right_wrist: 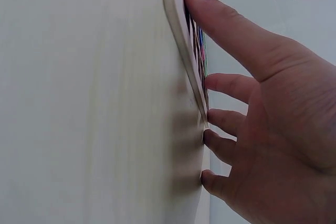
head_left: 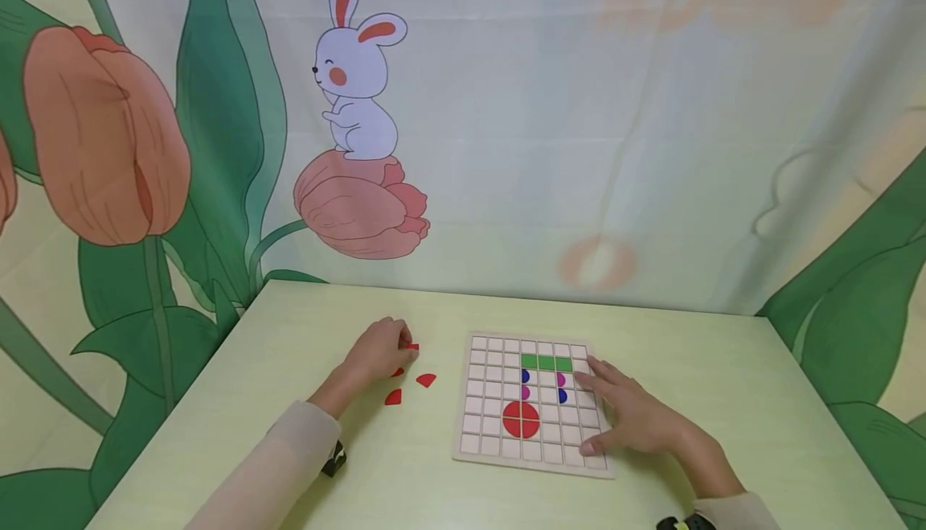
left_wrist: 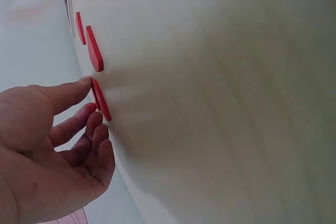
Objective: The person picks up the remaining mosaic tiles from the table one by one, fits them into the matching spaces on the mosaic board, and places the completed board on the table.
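My left hand (head_left: 380,348) pinches a red quarter-circle piece (head_left: 413,346) between thumb and fingers, just above the table. Other red quarter-circle pieces (head_left: 426,380) lie close by, one partly hidden under the hand. In the left wrist view the thumb and index finger meet at a red piece (left_wrist: 104,103). A pale square grid board (head_left: 533,468) lies to the right. My right hand (head_left: 637,409) rests on its right edge with spread fingers, the thumb near the lower corner. In the right wrist view that thumb touches the board's edge (right_wrist: 181,32).
On the board are a row of green squares (head_left: 546,363), blue half circles (head_left: 562,396), magenta half circles (head_left: 560,380) and a red circle (head_left: 513,411) of quarter pieces. The pale table (head_left: 405,466) ends at a printed curtain (head_left: 499,152) behind.
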`<state>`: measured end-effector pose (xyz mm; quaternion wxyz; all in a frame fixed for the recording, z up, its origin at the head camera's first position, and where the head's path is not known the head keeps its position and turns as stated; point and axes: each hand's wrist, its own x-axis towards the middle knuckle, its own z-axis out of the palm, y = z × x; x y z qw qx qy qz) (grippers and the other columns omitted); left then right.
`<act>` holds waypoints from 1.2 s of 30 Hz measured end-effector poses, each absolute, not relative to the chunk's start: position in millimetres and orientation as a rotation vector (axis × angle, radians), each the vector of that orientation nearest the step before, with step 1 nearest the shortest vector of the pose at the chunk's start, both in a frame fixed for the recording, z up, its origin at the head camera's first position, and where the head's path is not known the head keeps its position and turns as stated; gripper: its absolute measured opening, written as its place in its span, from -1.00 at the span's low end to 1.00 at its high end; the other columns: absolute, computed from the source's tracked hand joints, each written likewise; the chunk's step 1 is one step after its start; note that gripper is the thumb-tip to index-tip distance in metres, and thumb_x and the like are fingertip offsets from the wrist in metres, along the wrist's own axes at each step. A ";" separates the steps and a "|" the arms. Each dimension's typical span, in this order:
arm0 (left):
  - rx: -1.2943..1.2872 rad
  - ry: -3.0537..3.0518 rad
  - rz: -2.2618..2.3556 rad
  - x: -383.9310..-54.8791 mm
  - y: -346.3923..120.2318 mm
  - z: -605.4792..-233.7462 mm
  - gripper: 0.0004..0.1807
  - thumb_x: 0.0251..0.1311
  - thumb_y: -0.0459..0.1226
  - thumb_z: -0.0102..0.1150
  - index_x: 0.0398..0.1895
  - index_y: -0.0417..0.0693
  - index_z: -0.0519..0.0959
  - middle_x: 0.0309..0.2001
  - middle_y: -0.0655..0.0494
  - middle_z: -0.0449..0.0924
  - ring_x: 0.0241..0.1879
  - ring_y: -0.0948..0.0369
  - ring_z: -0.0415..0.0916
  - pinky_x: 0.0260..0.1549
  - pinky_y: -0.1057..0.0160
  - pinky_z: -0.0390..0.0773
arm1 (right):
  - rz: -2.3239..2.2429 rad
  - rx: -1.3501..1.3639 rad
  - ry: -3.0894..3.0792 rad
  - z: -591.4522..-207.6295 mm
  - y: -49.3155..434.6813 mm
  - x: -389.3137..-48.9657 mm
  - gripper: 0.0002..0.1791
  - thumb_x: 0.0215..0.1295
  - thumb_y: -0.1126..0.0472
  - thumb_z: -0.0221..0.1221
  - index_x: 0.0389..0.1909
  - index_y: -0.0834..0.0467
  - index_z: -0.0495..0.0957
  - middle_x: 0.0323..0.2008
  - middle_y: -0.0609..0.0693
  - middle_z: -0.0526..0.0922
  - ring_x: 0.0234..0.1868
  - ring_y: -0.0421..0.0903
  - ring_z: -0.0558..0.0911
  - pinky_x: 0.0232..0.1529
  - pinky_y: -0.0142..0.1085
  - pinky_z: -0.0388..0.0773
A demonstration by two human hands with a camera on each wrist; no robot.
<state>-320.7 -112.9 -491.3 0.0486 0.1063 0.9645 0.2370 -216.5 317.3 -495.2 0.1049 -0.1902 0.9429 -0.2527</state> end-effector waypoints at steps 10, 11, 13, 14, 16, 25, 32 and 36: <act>0.363 2.881 0.747 -322.6 -114.0 -486.7 -0.81 0.36 -0.38 0.33 -0.02 -0.21 0.63 -0.17 0.02 0.57 -0.16 0.10 0.47 -0.05 0.11 0.61 | -0.735 -0.548 2.779 -495.7 317.1 -217.6 0.27 -0.07 -0.33 0.59 0.62 0.09 0.27 0.69 0.24 -0.04 0.64 0.41 -0.04 0.44 0.46 0.05; 0.362 2.879 0.754 -322.8 -114.3 -486.6 -0.82 0.36 -0.40 0.31 -0.02 -0.22 0.62 -0.17 0.01 0.57 -0.16 0.10 0.48 -0.05 0.11 0.61 | -0.737 -0.545 2.776 -496.0 317.1 -217.8 0.27 -0.07 -0.33 0.59 0.62 0.09 0.27 0.69 0.24 -0.04 0.64 0.40 -0.04 0.45 0.46 0.05; 0.348 2.873 0.768 -322.8 -114.1 -486.6 -0.82 0.36 -0.40 0.29 -0.01 -0.23 0.62 -0.17 0.02 0.56 -0.17 0.10 0.48 -0.07 0.12 0.60 | -0.737 -0.545 2.774 -496.7 317.2 -218.2 0.27 -0.07 -0.34 0.59 0.62 0.08 0.27 0.69 0.24 -0.05 0.64 0.40 -0.04 0.45 0.46 0.05; 0.344 2.870 0.773 -323.0 -113.7 -486.5 -0.81 0.36 -0.38 0.30 -0.01 -0.23 0.62 -0.17 0.02 0.55 -0.17 0.10 0.47 -0.09 0.12 0.59 | -0.735 -0.546 2.775 -497.2 317.4 -218.4 0.27 -0.07 -0.34 0.58 0.62 0.08 0.27 0.69 0.24 -0.05 0.64 0.40 -0.04 0.44 0.46 0.06; 0.349 2.872 0.772 -324.1 -112.7 -486.4 -0.78 0.35 -0.34 0.34 -0.01 -0.23 0.62 -0.19 0.03 0.52 -0.19 0.10 0.46 -0.13 0.15 0.57 | -0.735 -0.545 2.774 -497.3 317.3 -218.4 0.27 -0.07 -0.34 0.58 0.63 0.08 0.26 0.69 0.23 -0.05 0.64 0.40 -0.04 0.44 0.47 0.06; 0.410 2.883 0.755 -330.7 -107.1 -489.5 -0.81 0.32 -0.30 0.46 -0.10 -0.16 0.68 -0.20 0.06 0.53 -0.19 0.13 0.46 -0.08 0.16 0.59 | -0.751 -0.555 2.773 -494.1 315.1 -217.2 0.27 -0.07 -0.33 0.59 0.62 0.10 0.27 0.69 0.24 -0.06 0.64 0.40 -0.06 0.45 0.47 0.02; 0.392 2.881 0.788 -331.7 -107.3 -488.7 -0.82 0.31 -0.29 0.47 -0.15 -0.13 0.65 -0.24 0.09 0.55 -0.23 0.13 0.47 -0.17 0.19 0.58 | -0.741 -0.535 2.775 -491.7 313.9 -217.2 0.26 -0.07 -0.31 0.60 0.62 0.08 0.27 0.69 0.23 -0.05 0.64 0.40 -0.05 0.44 0.46 0.07; 0.366 2.864 0.821 -330.1 -106.2 -485.6 -0.81 0.29 -0.29 0.49 -0.20 -0.09 0.62 -0.29 0.09 0.57 -0.28 0.13 0.49 -0.30 0.24 0.56 | -0.758 -0.541 2.773 -492.7 314.6 -216.1 0.26 -0.07 -0.30 0.61 0.62 0.11 0.28 0.68 0.25 -0.04 0.63 0.42 -0.04 0.43 0.47 0.08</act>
